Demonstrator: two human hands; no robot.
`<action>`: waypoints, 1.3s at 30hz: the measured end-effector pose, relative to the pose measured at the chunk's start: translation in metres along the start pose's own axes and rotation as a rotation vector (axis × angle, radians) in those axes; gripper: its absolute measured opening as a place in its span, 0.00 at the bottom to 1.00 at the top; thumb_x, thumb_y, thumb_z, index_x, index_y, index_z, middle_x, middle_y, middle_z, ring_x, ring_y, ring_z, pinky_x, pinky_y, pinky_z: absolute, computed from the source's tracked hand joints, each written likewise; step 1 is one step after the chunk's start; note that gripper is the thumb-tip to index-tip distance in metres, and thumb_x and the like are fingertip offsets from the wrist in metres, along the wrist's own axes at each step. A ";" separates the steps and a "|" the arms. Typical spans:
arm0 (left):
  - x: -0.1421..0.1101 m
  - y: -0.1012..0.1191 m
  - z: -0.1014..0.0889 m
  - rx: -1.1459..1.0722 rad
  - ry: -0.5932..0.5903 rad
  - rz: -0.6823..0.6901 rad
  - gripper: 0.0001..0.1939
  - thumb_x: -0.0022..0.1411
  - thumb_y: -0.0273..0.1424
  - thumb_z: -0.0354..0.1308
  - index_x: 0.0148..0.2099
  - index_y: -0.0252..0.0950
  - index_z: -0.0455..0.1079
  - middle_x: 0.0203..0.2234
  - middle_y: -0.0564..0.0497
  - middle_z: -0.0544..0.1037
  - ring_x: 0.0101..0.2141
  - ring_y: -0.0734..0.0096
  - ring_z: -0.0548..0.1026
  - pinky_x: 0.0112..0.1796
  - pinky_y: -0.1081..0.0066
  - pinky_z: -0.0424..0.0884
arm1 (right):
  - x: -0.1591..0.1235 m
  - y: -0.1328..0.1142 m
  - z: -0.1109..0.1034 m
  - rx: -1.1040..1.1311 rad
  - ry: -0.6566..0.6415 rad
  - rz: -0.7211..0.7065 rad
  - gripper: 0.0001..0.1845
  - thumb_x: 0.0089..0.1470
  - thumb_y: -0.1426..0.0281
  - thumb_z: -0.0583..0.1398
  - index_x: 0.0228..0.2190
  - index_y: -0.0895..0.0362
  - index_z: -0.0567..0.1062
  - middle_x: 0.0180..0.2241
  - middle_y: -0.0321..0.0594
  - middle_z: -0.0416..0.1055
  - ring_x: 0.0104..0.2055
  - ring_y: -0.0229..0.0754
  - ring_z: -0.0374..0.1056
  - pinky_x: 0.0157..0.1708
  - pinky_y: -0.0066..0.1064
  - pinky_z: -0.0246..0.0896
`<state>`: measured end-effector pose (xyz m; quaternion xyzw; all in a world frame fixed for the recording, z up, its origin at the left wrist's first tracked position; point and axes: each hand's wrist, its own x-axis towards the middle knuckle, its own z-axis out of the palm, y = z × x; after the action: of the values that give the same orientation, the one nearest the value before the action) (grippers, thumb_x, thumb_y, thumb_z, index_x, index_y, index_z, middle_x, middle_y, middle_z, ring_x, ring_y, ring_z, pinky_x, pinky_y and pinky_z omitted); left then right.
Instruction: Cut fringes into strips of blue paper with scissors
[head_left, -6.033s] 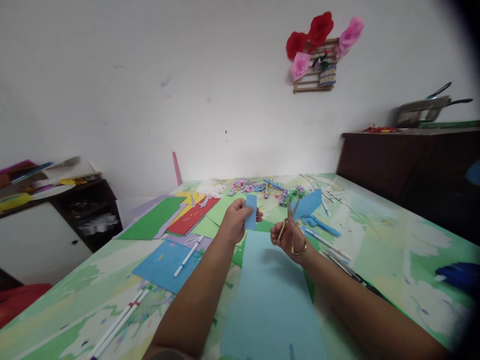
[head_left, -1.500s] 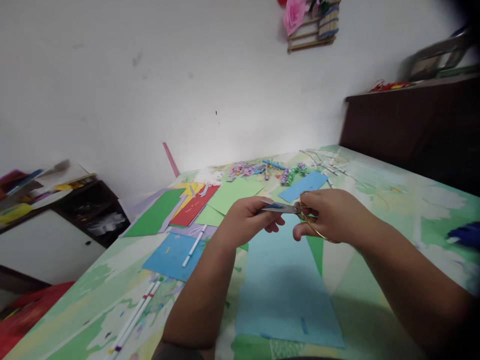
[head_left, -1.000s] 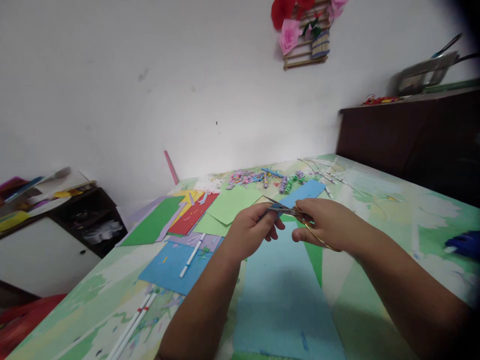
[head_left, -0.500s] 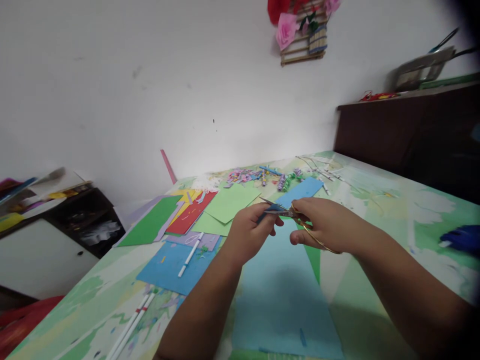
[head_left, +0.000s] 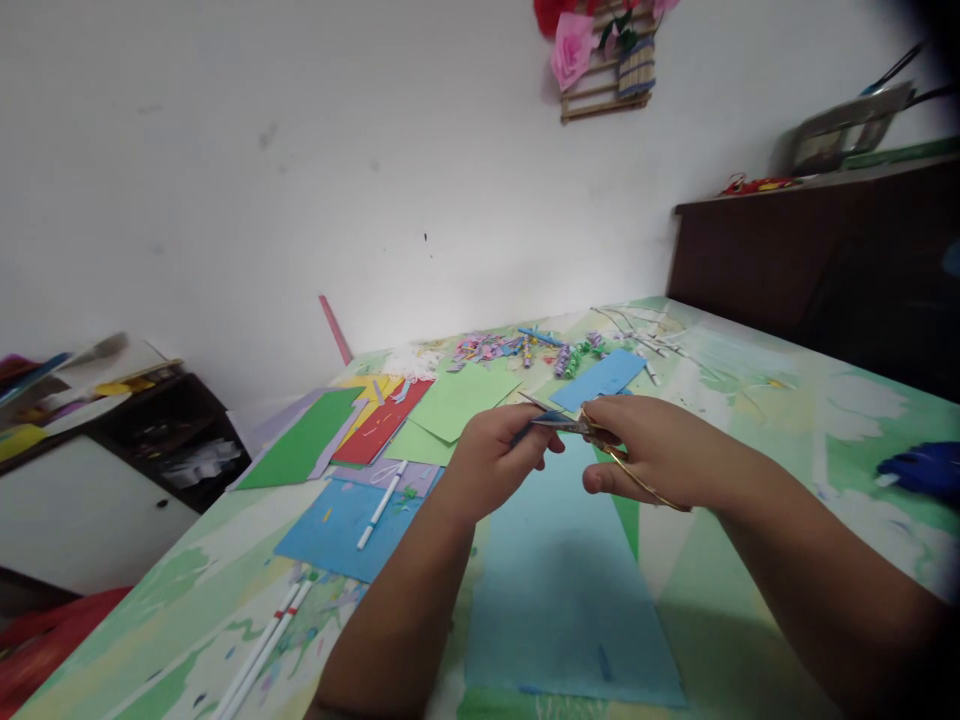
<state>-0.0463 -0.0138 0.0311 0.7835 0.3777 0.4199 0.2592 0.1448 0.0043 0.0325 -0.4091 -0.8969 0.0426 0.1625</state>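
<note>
A smooth printed tablecloth [head_left: 750, 570] stretches toward four o'clock, with a straight-edged light-blue sheet [head_left: 570, 600] at six. Above, the right hand [head_left: 660, 445] grips and the left hand [head_left: 491, 455] pinches: respectively, gold-handled metal scissors [head_left: 587, 428], blades parted toward nine, and probably a blue paper strip [head_left: 553, 416] between them, mostly hidden.

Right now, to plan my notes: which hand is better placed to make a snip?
Probably the right hand: it holds the scissors by the handles, while the left hand grips the small blue paper.

On the table [head_left: 795, 420], a sheet [head_left: 570, 610] lies below scissors [head_left: 568, 424].
</note>
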 end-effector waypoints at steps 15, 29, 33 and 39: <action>-0.002 0.000 -0.009 -0.256 -0.095 -0.193 0.11 0.57 0.31 0.51 0.25 0.32 0.68 0.18 0.54 0.71 0.17 0.82 0.66 0.19 0.79 0.61 | 0.003 -0.006 0.004 -0.183 0.102 0.094 0.31 0.40 0.38 0.50 0.19 0.55 0.62 0.20 0.38 0.66 0.22 0.40 0.59 0.19 0.27 0.41; -0.006 0.010 -0.004 -0.239 -0.004 -0.150 0.11 0.58 0.30 0.49 0.26 0.32 0.69 0.19 0.54 0.72 0.18 0.82 0.67 0.21 0.79 0.64 | -0.002 -0.006 -0.004 -0.051 0.061 0.014 0.23 0.45 0.46 0.54 0.22 0.54 0.61 0.22 0.36 0.64 0.22 0.38 0.56 0.21 0.28 0.45; -0.008 0.014 -0.001 -0.051 0.048 -0.096 0.10 0.58 0.26 0.48 0.28 0.34 0.69 0.22 0.54 0.73 0.20 0.82 0.68 0.22 0.79 0.64 | -0.005 -0.004 -0.006 -0.026 0.025 0.002 0.23 0.46 0.47 0.53 0.23 0.55 0.61 0.24 0.37 0.64 0.23 0.38 0.56 0.22 0.29 0.45; -0.007 0.011 0.003 0.055 0.036 -0.027 0.11 0.59 0.27 0.47 0.29 0.34 0.69 0.22 0.54 0.73 0.20 0.82 0.68 0.23 0.80 0.64 | -0.005 -0.005 -0.005 -0.021 0.001 0.001 0.24 0.46 0.45 0.52 0.24 0.55 0.61 0.24 0.37 0.64 0.23 0.38 0.56 0.22 0.29 0.45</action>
<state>-0.0421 -0.0259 0.0343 0.7773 0.4045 0.4199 0.2363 0.1462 -0.0031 0.0369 -0.4113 -0.8970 0.0333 0.1585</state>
